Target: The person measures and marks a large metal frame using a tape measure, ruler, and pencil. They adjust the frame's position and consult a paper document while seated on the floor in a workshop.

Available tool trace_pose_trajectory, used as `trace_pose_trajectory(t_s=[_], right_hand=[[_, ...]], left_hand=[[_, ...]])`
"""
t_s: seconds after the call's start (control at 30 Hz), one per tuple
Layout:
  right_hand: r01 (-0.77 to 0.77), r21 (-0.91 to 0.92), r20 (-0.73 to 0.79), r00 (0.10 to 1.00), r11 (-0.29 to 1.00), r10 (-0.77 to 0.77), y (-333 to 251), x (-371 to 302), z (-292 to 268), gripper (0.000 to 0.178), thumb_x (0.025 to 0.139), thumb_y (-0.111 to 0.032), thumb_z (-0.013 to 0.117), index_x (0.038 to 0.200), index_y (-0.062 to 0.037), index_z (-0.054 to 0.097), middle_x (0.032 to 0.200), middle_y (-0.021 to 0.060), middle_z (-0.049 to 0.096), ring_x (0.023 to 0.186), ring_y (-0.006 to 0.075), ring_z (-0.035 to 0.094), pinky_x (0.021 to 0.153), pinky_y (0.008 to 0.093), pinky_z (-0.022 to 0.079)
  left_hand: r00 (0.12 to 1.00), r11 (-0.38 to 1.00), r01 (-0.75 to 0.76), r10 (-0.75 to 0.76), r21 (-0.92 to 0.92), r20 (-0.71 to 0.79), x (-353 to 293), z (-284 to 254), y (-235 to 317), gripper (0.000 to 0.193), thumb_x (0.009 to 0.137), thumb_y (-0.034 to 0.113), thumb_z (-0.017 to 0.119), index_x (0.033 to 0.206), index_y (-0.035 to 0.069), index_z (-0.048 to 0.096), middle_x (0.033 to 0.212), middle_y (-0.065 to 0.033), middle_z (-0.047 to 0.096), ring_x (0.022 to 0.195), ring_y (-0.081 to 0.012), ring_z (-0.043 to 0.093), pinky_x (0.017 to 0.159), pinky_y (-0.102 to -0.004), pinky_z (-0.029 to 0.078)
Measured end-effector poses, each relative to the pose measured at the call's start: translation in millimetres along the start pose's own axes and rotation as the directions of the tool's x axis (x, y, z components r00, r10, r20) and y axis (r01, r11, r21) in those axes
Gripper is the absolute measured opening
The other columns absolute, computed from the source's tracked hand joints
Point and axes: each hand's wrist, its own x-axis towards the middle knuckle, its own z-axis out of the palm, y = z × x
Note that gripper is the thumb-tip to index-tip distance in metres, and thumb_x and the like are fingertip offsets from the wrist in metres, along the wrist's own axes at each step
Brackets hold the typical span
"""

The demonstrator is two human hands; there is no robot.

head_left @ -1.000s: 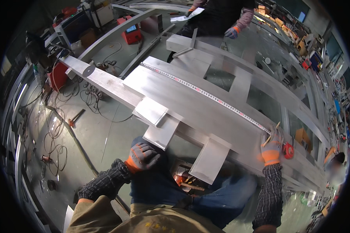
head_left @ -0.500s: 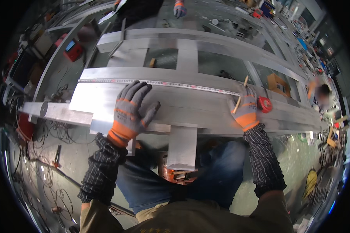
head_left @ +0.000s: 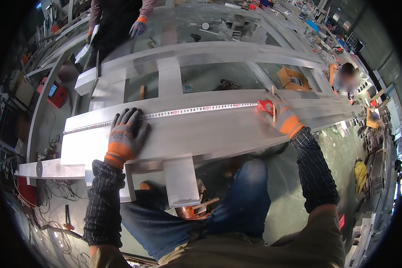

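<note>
The left hand [head_left: 125, 136], fingers spread, rests over the tape [head_left: 190, 110] on a metal plate [head_left: 201, 129]; the right hand [head_left: 282, 114] pinches a red case [head_left: 264, 106] and pencil [head_left: 274, 114].

tape measure [head_left: 190, 110] on plate [head_left: 183, 134] | box [head_left: 294, 79] behind plate, right | co-worker [head_left: 118, 24] behind, left

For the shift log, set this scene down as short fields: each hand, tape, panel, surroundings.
Left hand: fingers spread on the metal panel, covering part of the tape blade
Right hand: at the red tape case, grip unclear; a thin stick crosses it
Tape: extended lengthwise along the panel
Panel: broad, silvery; a metal plate juts out at its near side
Surroundings: a co-worker's gloved hand, cardboard box, red machine with a screen
</note>
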Motion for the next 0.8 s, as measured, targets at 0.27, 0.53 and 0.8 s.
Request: trace_pose_trajectory(t_s=[0.27, 0.53, 0.8], right_hand=[[0.201, -0.054, -0.135, 0.969, 0.978, -0.207, 38.4, -4.8, 7.5, 0.054, 0.086, -0.035, 0.077, 0.132, -0.0106, 0.062, 0.122, 0.0206, 0.067, 0.114, 0.0441, 0.059, 0.100, 0.0521, 0.048], [0.190, -0.208, -0.130, 0.967, 0.959, -0.220, 145.2, -36.2, -26.8, 0.052, 0.081, -0.023, 0.076, 0.128, -0.0054, 0.063, 0.118, 0.0218, 0.066, 0.110, 0.0449, 0.060, 0.097, 0.0533, 0.049], [0.116, -0.313, -0.189, 0.965, 0.943, -0.182, 190.5, -50.6, -23.4, 0.045, 0.081, -0.022, 0.072, 0.122, -0.0048, 0.065, 0.117, 0.0214, 0.067, 0.113, 0.0449, 0.059, 0.098, 0.0552, 0.048]], left_hand=[[0.999, 1.000, 0.014, -0.015, 0.008, 0.039, -1.5, -8.2, 2.4, 0.057, 0.100, 0.040, 0.063, 0.144, 0.005, 0.058, 0.150, -0.0215, 0.055, 0.145, -0.0407, 0.045, 0.126, -0.0503, 0.027], [0.999, 0.999, -0.004, 0.002, 0.034, 0.050, 1.9, -4.9, 4.3, 0.056, 0.099, 0.037, 0.065, 0.144, 0.004, 0.058, 0.148, -0.0228, 0.056, 0.143, -0.0428, 0.046, 0.123, -0.0503, 0.032], [1.000, 1.000, 0.005, -0.005, 0.002, 0.028, 0.7, -5.7, 2.5, 0.053, 0.096, 0.034, 0.066, 0.138, 0.003, 0.063, 0.145, -0.0232, 0.059, 0.139, -0.0438, 0.050, 0.120, -0.0510, 0.036]])
